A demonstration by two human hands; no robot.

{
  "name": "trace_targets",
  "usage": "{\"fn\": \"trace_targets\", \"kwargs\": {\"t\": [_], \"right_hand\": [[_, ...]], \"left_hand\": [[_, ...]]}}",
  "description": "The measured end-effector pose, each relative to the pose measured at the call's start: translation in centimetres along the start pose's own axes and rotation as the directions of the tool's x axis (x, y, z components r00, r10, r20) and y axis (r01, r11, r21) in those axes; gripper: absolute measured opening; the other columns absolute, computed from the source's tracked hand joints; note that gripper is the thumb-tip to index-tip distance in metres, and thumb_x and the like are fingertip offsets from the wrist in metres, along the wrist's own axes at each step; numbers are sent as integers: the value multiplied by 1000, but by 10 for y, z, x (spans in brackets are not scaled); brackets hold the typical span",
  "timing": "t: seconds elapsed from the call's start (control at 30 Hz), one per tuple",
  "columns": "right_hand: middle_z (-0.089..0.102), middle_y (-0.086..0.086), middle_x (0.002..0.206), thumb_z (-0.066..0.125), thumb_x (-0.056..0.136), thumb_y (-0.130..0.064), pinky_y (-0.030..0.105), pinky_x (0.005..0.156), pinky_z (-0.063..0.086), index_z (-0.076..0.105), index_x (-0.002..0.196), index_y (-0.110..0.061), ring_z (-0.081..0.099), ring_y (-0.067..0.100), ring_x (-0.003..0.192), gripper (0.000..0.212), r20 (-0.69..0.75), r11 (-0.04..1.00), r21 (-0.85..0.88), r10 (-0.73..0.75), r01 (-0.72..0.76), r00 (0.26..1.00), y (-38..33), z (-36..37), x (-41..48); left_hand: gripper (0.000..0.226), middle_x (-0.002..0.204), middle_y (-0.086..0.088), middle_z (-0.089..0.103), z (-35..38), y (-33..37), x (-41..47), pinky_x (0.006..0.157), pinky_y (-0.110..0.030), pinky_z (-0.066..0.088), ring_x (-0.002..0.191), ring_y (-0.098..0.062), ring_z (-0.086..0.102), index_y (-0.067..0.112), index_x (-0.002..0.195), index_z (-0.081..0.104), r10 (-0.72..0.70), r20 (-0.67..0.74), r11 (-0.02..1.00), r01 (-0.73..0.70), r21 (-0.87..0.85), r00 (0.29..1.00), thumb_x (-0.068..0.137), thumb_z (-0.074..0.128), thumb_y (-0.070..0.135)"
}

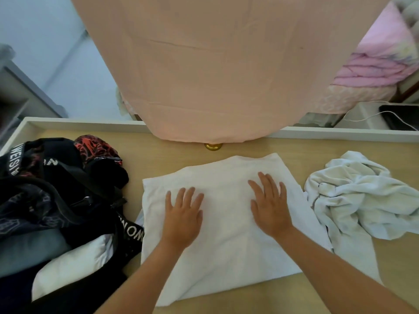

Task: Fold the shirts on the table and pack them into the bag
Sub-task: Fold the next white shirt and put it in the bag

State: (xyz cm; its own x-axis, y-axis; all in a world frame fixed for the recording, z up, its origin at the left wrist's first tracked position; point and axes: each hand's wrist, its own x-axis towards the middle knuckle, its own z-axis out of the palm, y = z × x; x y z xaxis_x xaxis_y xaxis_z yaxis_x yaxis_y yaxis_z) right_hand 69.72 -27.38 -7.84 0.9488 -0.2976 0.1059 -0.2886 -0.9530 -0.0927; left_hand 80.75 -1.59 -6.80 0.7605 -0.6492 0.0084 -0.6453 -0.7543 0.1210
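**A:** Status?

**B:** Shirt (226,257) lies flat mid-table (390,282), part-folded into a rough rectangle. Left grip (183,214) and right grip (269,207) both rest on it, palms down and fingers spread, pinching nothing.

**A:** Step?

**B:** Looks like smoothing ahead of the next fold.

**A:** How to do it well?

**B:** Sweep from centre out to the edges so the creases run off the cloth. The near edge sits skewed and a bit of cloth pokes out at the left side, so square those first. Then anchor with 1 palm, lift the far edge with the other and bring it over in 1 move. Press the new crease flat.

**A:** Bag?

**B:** Bag (56,189) sits open just left, its strap touching the shirt's edge. White and grey pieces are already inside. I'd fold down to about their size.

**A:** Anything in the way?

**B:** 2nd shirt (362,200) is crumpled on the right, touching the first one's edge. Keep it out of the fold.
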Motion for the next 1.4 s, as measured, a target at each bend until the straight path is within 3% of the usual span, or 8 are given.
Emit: {"fn": "trace_targets", "kwargs": {"t": [0.2, 0.33, 0.43, 0.6, 0.73, 0.97, 1.07, 1.4], "right_hand": [[-37, 1, 158, 8, 83, -75, 65, 113, -3, -24, 150, -44, -26, 26, 148, 80, 439, 976, -62, 213, -207, 873, 10, 8, -79], [28, 11, 160, 38, 86, -65, 57, 99, 39, 34, 151, -37, 35, 34, 141, 71, 380, 991, 19, 119, -136, 917, -10, -13, -98], [59, 3, 128, 44, 90, -44, 44, 78, 47, 62, 122, -30, 60, 27, 110, 39, 170, 983, 147, 81, -107, 982, -8, -27, -98], [64, 8, 118, 61, 88, -10, 45, 87, 50, 64, 120, -17, 61, 31, 107, 33, 62, 867, 191, 457, -460, 887, 38, -45, -91], [50, 9, 134, 58, 95, -45, 39, 98, 41, 43, 136, -19, 49, 29, 123, 51, 307, 798, -11, 576, -603, 757, 68, -40, -101], [46, 11, 129, 57, 91, -53, 40, 91, 41, 47, 135, -24, 47, 29, 116, 54, 216, 730, -90, 678, -677, 703, 87, -36, -118], [49, 8, 132, 59, 88, -59, 40, 95, 41, 47, 129, -18, 48, 27, 121, 58, 307, 672, -38, 712, -740, 631, 92, -38, -126], [56, -3, 71, 56, 93, -31, 33, 60, 43, 49, 80, -15, 56, 20, 70, 22, 158, 527, 544, 700, -653, 697, 57, -91, -101]], "left_hand": [[74, 164, -10, 3, 16, -9, -30, 109, -67, -12, 150, -36, -1, 26, 156, 12, -343, 282, 938, 312, 151, 896, 89, 27, 52], [60, 151, -21, 39, -9, 43, -6, 113, -63, 18, 141, -40, 33, 6, 133, 54, -209, 172, 978, 206, 31, 963, 81, 36, 30], [61, 158, -9, 29, -14, 86, -2, 113, -50, 29, 145, -31, 30, 21, 148, 37, 140, 205, 982, -109, -157, 969, 90, 31, 37], [74, 162, -6, 14, 20, 98, -15, 114, -56, 11, 147, -36, 22, 27, 154, 26, 187, 410, 981, -191, -31, 893, 86, 26, 58], [66, 148, -14, 45, 21, 106, -17, 107, -58, 20, 134, -38, 43, 17, 137, 53, 190, 361, 980, -199, -10, 913, 80, 41, 49], [73, 164, -1, -9, 22, 148, 1, 115, -61, 9, 151, -29, -6, 41, 154, 3, 431, 374, 892, -450, -39, 821, 91, 35, 59], [76, 162, -9, 20, 30, 153, 1, 107, -65, 28, 146, -38, 22, 38, 149, 31, 362, 460, 919, -394, -30, 811, 77, 38, 62], [72, 149, 21, 32, -39, 215, 30, 79, -10, 45, 102, -3, 58, 35, 150, 27, 476, 47, 707, -350, -615, 878, 90, 59, 12]]}}
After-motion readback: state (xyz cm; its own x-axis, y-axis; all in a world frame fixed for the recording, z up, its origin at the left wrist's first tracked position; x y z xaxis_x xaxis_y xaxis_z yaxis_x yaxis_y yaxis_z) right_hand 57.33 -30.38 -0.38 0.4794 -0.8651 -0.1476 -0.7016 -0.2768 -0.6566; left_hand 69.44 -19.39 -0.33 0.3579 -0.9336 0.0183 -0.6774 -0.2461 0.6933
